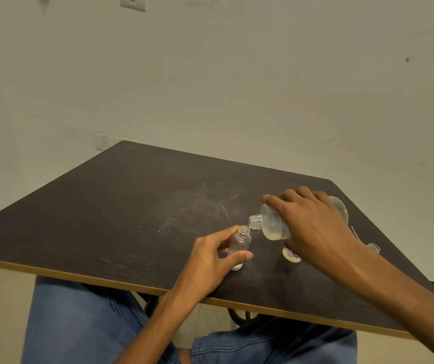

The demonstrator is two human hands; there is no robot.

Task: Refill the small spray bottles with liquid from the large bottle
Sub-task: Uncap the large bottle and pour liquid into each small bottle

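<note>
nearest my view, blue jeans (pixel 79 324) fill the bottom edge under the table (pixel 131 206), whose dark top runs away toward a pale wall (pixel 236 74). from about 6 o'clock my left hand (pixel 210 266) reaches up onto the table and grips the small spray bottle (pixel 239 245), thumb on its near side and fingers curled round the far side. that bottle is clear, uncapped, tilted a little toward 1 o'clock, and its base rests on the table just inside the near edge; a thin pale layer shows at its bottom. from about 4 o'clock my right hand (pixel 313 227) comes in and clamps over the large bottle (pixel 273 224), fingers wrapped across its body. i see the large bottle held off the table, tipped almost level with its open neck pointing toward 9 o'clock, and the neck's lip sits right at the small bottle's mouth; whether they touch i cannot tell. cloudy liquid lies along its lower side. below the right hand, at roughly 6 o'clock from the large bottle, a second small bottle (pixel 291 255) with a purple flower label stands on the table, partly hidden by my wrist. at 3 o'clock from it, beyond my forearm, a spray cap (pixel 373 247) with a thin tube lies on the table.
</note>
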